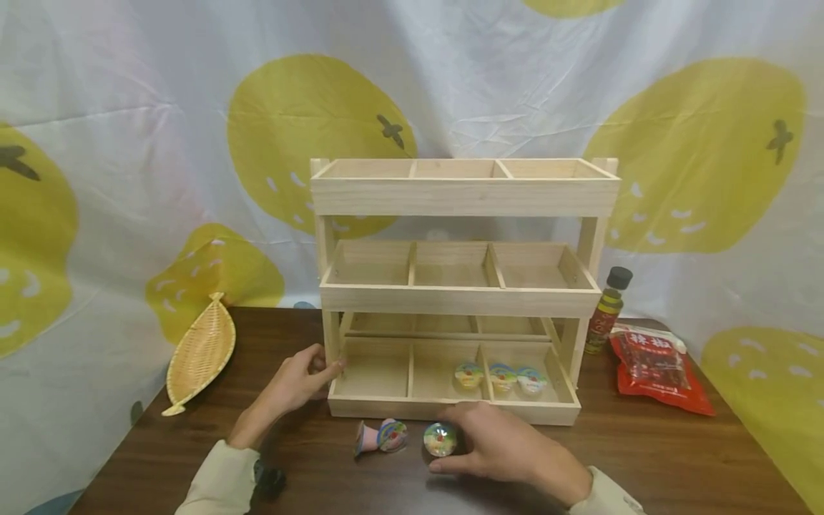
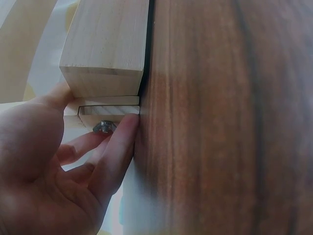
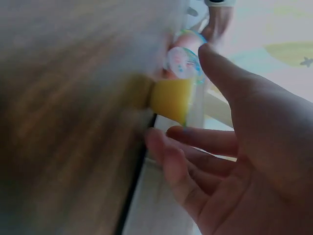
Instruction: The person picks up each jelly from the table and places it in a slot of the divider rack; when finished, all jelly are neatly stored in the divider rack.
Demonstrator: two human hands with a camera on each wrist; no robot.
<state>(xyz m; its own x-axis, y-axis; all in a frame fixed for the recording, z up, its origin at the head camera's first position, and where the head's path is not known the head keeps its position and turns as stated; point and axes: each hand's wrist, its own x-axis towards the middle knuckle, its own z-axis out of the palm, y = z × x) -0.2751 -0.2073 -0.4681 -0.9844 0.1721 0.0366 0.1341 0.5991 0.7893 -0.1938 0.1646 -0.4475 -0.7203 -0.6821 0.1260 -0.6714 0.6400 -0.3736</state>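
Observation:
A three-tier wooden shelf (image 1: 450,301) stands on the table. At its lower left, my left hand (image 1: 297,379) grips the upright; the left wrist view shows thumb and fingers around the wooden post (image 2: 108,110), near a metal wing nut (image 2: 103,127). My right hand (image 1: 498,442) is spread beside a yellow jelly cup (image 3: 171,99) on the table, fingertips close to its rim and thumb apart from them. Left of this cup are two pink jelly cups, one tipped on its side (image 1: 368,438), the other (image 1: 392,435) with its printed lid towards me.
In the bottom tier, one jelly cup (image 1: 468,375) sits in the middle compartment and two, including this one (image 1: 531,380), in the right. A woven basket (image 1: 202,352) lies at left. A dark-capped bottle (image 1: 604,318) and red food packets (image 1: 659,372) are at right.

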